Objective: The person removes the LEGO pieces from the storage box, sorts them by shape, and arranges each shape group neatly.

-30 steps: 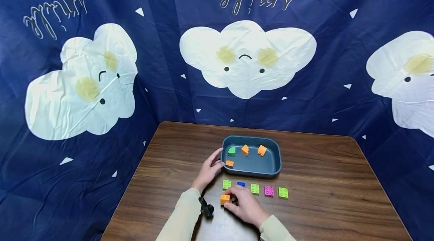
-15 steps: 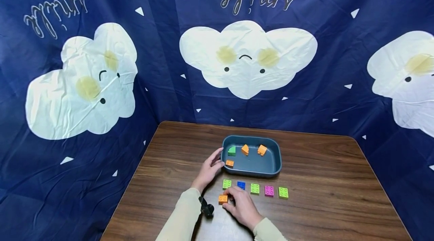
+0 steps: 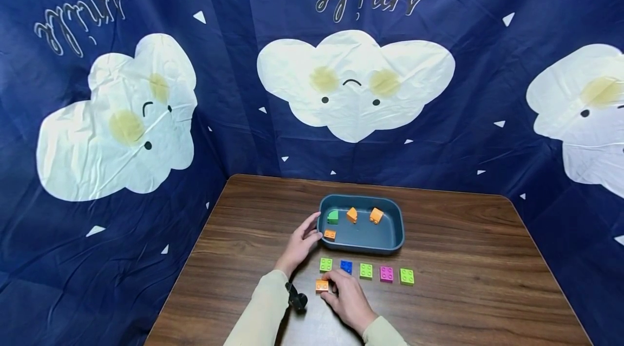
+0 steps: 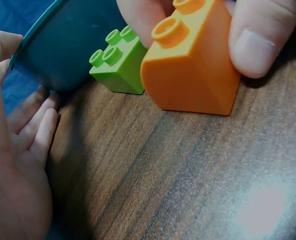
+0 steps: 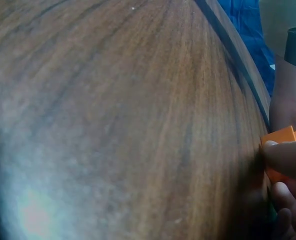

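In the head view my right hand (image 3: 347,297) pinches an orange toy building brick (image 3: 322,286) between thumb and fingers, low over the table. Seen from the left wrist, this brick (image 4: 193,65) has studs on top and a rounded face, and its base appears to touch the wood. The right wrist view shows only part of the orange brick (image 5: 280,136) behind the fingers. My left hand (image 3: 298,246) rests against the left end of a dark blue tray (image 3: 361,249), fingers fairly straight, fingertips at the rim and outer wall.
Before the tray runs a row of bricks: lime green (image 3: 326,265), blue (image 3: 346,266), another lime green (image 3: 366,271), magenta (image 3: 387,274) and lime green (image 3: 407,276). Inside the tray lie a green brick (image 3: 332,217) and several orange bricks (image 3: 376,215). A blue curtain (image 3: 234,64) surrounds the wooden table (image 3: 463,248).
My right hand and the orange brick have shifted slightly left, uncovering more of the blue brick, then a touch back right. The left hand and tray stay put.
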`<state>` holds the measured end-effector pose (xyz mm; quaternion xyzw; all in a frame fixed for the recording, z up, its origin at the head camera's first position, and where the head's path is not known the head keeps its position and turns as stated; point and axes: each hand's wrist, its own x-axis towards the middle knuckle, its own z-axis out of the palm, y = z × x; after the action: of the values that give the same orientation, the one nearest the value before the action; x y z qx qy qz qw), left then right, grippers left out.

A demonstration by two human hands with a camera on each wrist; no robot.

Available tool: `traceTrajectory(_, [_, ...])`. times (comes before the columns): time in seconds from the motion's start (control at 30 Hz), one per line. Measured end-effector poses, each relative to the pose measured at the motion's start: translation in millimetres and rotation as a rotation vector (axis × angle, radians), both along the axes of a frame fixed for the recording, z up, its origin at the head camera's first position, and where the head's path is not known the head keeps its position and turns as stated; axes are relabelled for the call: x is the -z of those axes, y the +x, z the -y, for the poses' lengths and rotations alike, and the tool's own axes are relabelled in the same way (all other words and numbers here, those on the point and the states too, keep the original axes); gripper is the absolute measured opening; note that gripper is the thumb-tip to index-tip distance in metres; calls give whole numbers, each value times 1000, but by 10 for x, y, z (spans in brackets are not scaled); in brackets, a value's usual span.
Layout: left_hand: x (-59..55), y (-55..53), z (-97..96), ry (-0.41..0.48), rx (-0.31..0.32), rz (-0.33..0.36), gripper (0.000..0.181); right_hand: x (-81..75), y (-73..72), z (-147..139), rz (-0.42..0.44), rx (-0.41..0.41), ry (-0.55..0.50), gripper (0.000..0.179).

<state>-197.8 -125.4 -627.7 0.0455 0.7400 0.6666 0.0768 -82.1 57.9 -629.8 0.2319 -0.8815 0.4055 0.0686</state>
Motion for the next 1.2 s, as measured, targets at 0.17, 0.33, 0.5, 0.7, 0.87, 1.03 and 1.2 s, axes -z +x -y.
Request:
traceTrajectory(0.17, [1,-7,2,-6,6,3,57,37,6,10,-9,29,6,31])
traceTrajectory(0.33, [4,-7,5,-19,17,0,56,51,6,7,-21,37,3,32])
traceTrajectory(0.5, [15,-9,10,-22,20,1,56,51,7,1,-23,38,1,32])
traceTrajectory(0.7, [10,-12,7,-14,14,-3,57,50,20,-4,-30,41,6,35])
traceTrajectory(0.87, [9,-16,-2,5,20,-53,59,29,35,-17,-62,39,-11,39])
traceTrajectory(1.03, [19,-27,4,4,28,-72,60,-55,47,-64,-83,32,-34,41])
traceTrajectory(1.2, [22,-21,-6,-2,15,-80,59,-225,44,-147,-85,22,-26,45])
